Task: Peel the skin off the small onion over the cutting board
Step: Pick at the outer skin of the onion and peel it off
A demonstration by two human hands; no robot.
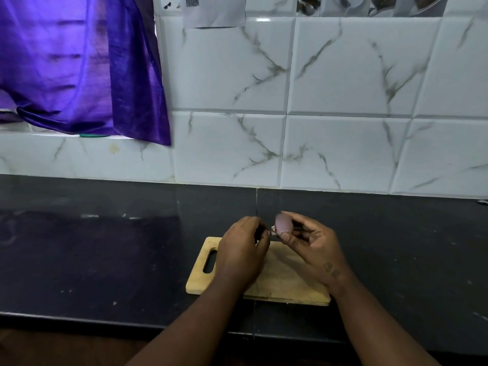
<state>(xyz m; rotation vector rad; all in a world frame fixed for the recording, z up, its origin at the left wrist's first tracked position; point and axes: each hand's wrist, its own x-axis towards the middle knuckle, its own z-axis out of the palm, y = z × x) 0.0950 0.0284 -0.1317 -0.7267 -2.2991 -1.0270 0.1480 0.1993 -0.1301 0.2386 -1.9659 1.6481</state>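
A small purple onion is held between the thumb and fingers of my right hand, above the far edge of the wooden cutting board. My left hand is closed just left of the onion, its fingertips pinching a small flap of skin at the onion's left end. Something dark shows inside the left fist, and I cannot tell what it is. Both hands hover over the board, which lies flat on the counter with its handle slot on the left.
The black countertop stretches to both sides of the board, with its front edge near my forearms. A white marble-patterned tile wall rises behind. A purple cloth hangs at the upper left.
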